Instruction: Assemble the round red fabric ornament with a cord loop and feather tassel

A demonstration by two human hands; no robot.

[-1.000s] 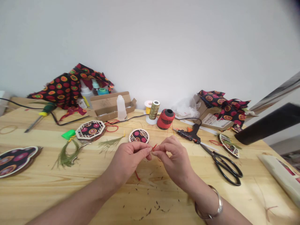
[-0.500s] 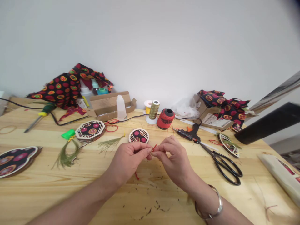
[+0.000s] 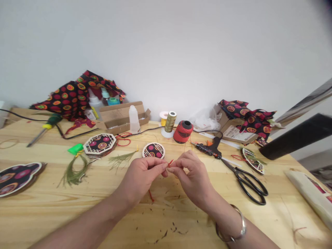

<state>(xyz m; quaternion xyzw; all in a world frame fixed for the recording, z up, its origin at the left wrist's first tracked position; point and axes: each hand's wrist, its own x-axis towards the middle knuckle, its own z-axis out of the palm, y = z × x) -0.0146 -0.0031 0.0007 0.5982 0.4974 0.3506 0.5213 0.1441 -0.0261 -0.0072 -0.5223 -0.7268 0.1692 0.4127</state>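
A red cord (image 3: 169, 163) is pinched between the fingertips of both hands over the middle of the table. My left hand (image 3: 144, 178) is closed on it with thumb and forefinger, and a red end (image 3: 151, 196) hangs below that hand. Close against the left fingertips, my right hand (image 3: 192, 176) grips the same cord; a metal bangle (image 3: 243, 224) is on that wrist. Just behind the hands lies a round pendant (image 3: 153, 150) with patterned fabric in a pale lattice frame. Part of the cord is hidden by the fingers.
Behind stand a red thread spool (image 3: 183, 131), an olive thread cone (image 3: 170, 121) and a translucent bottle (image 3: 134, 119). To the right lie black scissors (image 3: 250, 185) and a glue gun (image 3: 211, 148). On the left are an octagonal pendant (image 3: 100, 144), olive tassel threads (image 3: 75, 171) and a screwdriver (image 3: 46, 127).
Both hands stay almost in place, still pinching the red cord. The hanging red end has shifted very slightly.
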